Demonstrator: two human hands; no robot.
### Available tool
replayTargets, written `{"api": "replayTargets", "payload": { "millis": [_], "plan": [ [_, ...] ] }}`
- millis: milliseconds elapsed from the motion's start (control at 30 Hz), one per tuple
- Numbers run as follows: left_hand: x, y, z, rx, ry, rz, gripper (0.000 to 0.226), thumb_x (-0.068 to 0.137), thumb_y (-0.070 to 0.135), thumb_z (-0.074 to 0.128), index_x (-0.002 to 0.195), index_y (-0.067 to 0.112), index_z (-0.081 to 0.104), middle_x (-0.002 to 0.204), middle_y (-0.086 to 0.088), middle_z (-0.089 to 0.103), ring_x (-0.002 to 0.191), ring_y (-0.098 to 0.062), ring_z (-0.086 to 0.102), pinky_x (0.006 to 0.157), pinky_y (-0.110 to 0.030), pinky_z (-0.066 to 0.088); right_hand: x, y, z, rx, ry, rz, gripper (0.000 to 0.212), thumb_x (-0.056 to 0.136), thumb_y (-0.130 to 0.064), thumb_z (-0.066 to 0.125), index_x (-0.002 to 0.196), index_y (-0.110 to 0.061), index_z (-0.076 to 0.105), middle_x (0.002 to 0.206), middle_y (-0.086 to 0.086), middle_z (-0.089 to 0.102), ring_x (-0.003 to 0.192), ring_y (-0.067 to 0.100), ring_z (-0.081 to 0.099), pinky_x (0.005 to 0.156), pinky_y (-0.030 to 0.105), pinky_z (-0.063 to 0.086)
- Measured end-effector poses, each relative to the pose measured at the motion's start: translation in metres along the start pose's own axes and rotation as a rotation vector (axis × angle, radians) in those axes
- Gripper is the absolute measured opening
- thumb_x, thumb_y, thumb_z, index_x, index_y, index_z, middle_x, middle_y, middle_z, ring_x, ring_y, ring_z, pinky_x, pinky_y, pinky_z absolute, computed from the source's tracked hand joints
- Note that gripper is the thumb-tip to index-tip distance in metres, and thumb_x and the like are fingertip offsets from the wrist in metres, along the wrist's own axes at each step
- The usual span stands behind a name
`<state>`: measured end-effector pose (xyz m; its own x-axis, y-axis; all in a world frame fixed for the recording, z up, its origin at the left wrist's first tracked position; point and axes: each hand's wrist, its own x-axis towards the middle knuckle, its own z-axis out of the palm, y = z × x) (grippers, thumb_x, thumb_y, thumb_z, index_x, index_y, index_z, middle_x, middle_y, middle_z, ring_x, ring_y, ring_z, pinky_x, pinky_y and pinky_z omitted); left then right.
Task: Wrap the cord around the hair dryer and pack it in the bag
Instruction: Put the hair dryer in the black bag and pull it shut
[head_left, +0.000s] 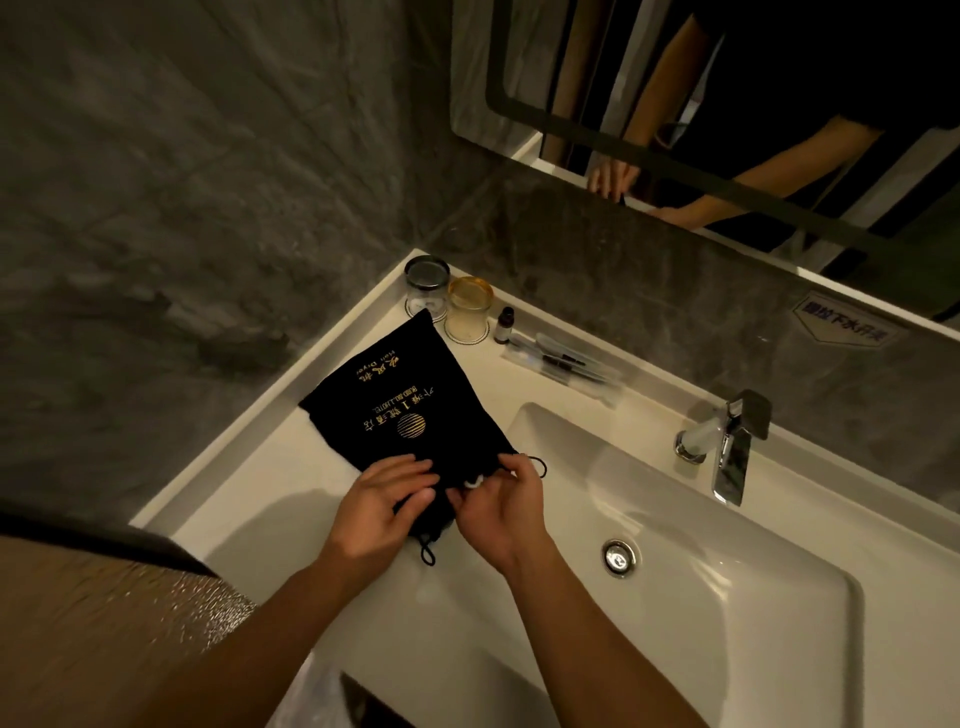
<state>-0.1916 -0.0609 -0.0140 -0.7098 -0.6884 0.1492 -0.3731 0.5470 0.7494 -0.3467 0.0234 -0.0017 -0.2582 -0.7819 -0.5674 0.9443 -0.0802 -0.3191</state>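
A black cloth drawstring bag (395, 395) with gold lettering lies on the white counter left of the basin. My left hand (382, 499) and my right hand (496, 501) both pinch the bag's gathered mouth at its near end. A small white part (475, 482) shows in the opening between my fingers. Black drawstring loops hang out below (427, 552) and to the right (540, 466) of my hands. The hair dryer itself is hidden inside the bag; its cord is not visible.
The white basin (691, 587) with drain (618, 557) and chrome faucet (730, 447) lies to the right. Two glass tumblers (427, 288) (469, 309), a small dark bottle (504, 325) and wrapped toiletries (566, 364) stand behind the bag. A mirror (727, 130) hangs above.
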Motion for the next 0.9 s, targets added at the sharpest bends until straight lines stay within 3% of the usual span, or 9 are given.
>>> {"api": "replayTargets", "payload": {
  "millis": [167,267,367,433,533,633,700,800,900],
  "plan": [
    [-0.039,-0.003,0.014,0.181,0.129,-0.117,0.062,0.080,0.054,0.066,0.126,0.012,0.064,0.133,-0.012,0.058,0.124,-0.027,0.050,0.105,-0.041,0.041,-0.006,-0.002,-0.011,-0.544,0.202,-0.100,0.038,0.100,-0.035,0.045,0.124,-0.018,0.067,0.114,0.002,0.072,0.105,0.016,0.064,0.101,0.035,0.042],
    [-0.054,0.006,0.025,0.209,0.261,-0.338,0.070,0.068,0.061,0.069,0.110,0.005,0.062,0.110,-0.013,0.059,0.105,-0.033,0.056,0.089,-0.043,0.045,-0.019,-0.011,-0.026,-0.960,0.446,-0.279,0.032,0.099,-0.032,0.046,0.098,-0.012,0.070,0.101,0.012,0.074,0.099,0.027,0.068,0.085,0.041,0.050],
    [-0.055,0.016,0.034,0.256,0.139,-0.668,0.076,0.064,0.078,0.066,0.099,0.011,0.061,0.100,-0.010,0.059,0.100,-0.034,0.056,0.083,-0.046,0.046,-0.020,-0.030,-0.032,-1.331,0.578,-0.635,0.026,0.099,-0.028,0.042,0.080,-0.014,0.055,0.084,0.007,0.065,0.085,0.032,0.063,0.072,0.043,0.048],
    [-0.054,0.019,0.041,0.311,0.051,-0.726,0.079,0.064,0.087,0.054,0.096,0.015,0.063,0.101,-0.007,0.060,0.103,-0.033,0.056,0.083,-0.046,0.046,-0.006,-0.048,-0.031,-1.581,0.524,-0.766,0.033,0.098,-0.034,0.041,0.100,-0.010,0.064,0.101,0.010,0.068,0.100,0.032,0.063,0.084,0.042,0.049],
    [-0.051,0.017,0.058,0.347,0.060,-0.627,0.084,0.069,0.085,0.036,0.095,0.011,0.066,0.096,-0.011,0.062,0.097,-0.037,0.058,0.075,-0.047,0.048,0.027,-0.071,-0.031,-1.860,0.388,-0.503,0.064,0.101,-0.053,0.029,0.141,-0.009,0.052,0.142,0.013,0.060,0.132,0.034,0.053,0.110,0.050,0.039],
    [-0.041,0.022,0.064,0.317,0.021,-0.656,0.077,0.081,0.071,0.028,0.107,0.008,0.064,0.108,-0.014,0.063,0.106,-0.038,0.055,0.080,-0.044,0.044,0.041,-0.079,-0.027,-1.802,0.213,-0.196,0.082,0.097,-0.073,0.021,0.120,-0.002,0.057,0.115,0.014,0.061,0.107,0.033,0.058,0.093,0.050,0.044],
    [-0.038,0.021,0.063,0.276,0.032,-0.676,0.052,0.094,0.050,0.039,0.110,0.005,0.060,0.114,-0.016,0.063,0.111,-0.038,0.054,0.083,-0.043,0.042,0.041,-0.080,-0.025,-1.652,0.113,-0.130,0.082,0.101,-0.064,0.025,0.113,0.008,0.060,0.095,0.015,0.059,0.085,0.030,0.056,0.074,0.045,0.048],
    [-0.045,0.020,0.054,0.014,0.096,-0.578,0.025,0.100,0.024,0.047,0.111,0.005,0.058,0.105,-0.017,0.071,0.102,-0.039,0.064,0.079,-0.039,0.046,0.035,-0.084,-0.019,-1.501,0.094,-0.120,0.073,0.103,-0.059,0.028,0.114,0.004,0.062,0.077,0.005,0.050,0.064,0.018,0.045,0.057,0.033,0.042],
    [-0.051,0.037,0.022,-0.119,0.100,-0.481,0.009,0.102,0.016,0.049,0.093,0.018,0.049,0.080,0.004,0.071,0.076,-0.006,0.068,0.068,-0.028,0.046,0.027,-0.092,0.000,-1.545,0.057,-0.200,0.073,0.098,-0.067,0.029,0.089,-0.001,0.057,0.067,0.004,0.035,0.055,0.014,0.030,0.049,0.029,0.026]
  ]
}}
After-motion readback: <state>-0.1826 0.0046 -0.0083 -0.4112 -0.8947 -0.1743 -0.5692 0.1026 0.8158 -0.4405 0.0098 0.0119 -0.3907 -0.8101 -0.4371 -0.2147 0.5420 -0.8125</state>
